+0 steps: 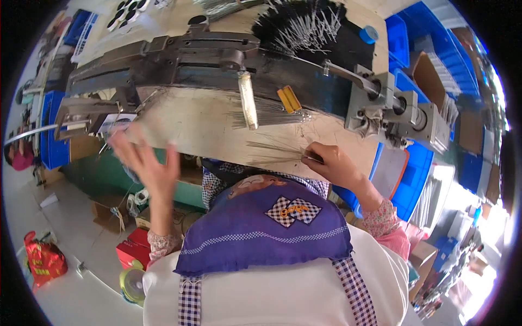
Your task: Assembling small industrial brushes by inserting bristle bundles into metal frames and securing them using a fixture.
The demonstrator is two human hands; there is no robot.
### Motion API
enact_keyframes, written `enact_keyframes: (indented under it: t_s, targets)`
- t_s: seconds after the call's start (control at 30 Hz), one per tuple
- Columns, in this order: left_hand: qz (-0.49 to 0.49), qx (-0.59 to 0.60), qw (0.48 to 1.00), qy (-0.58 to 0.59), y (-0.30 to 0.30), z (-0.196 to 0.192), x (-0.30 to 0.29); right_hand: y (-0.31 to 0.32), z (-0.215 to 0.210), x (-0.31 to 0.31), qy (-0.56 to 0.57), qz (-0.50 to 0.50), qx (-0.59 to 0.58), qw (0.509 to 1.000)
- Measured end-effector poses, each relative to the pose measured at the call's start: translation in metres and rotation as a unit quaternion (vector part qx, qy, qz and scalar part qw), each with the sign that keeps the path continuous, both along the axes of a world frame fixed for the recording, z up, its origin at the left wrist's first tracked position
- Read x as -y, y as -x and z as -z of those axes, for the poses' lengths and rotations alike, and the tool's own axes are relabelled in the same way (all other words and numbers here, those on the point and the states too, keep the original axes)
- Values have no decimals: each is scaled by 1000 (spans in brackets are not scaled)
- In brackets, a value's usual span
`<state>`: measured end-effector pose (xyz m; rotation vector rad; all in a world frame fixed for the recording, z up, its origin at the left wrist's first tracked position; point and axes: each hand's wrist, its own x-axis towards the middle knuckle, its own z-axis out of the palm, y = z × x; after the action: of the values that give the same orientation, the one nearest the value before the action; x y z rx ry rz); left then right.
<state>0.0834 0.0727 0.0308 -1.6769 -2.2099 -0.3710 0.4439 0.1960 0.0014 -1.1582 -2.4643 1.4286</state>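
Note:
My left hand (149,163) is raised by the table's left front edge, fingers spread and slightly blurred, with nothing visible in it. It is nearest to the metal clamp (81,111) at the bench machine's left end. My right hand (331,163) rests low over the right front of the wooden table (201,117). Its fingers are pinched at the right ends of some thin metal rods (272,154) that fan out leftward. Behind them lies a denser bundle of thin rods (266,117), beside a small yellow block (289,99). The fingertips are partly hidden.
A long dark metal machine (185,62) spans the table, with a light-wrapped lever (247,100) and a grey mechanism (391,108) at right. Behind it, a pile of metal pieces (307,30) sits on black cloth near blue tape (368,35). Blue bins (416,168) stand at right.

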Motion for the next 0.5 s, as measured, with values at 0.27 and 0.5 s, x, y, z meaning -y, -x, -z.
enact_keyframes:
  t_s: [0.27, 0.5]
  targets:
    - [-407, 167, 898, 8, 155, 38, 113, 5, -30, -11, -103, 130, -93, 982]
    - [74, 318, 944, -47, -30, -19, -7, -8, -77, -23, -158, 262, -187, 934]
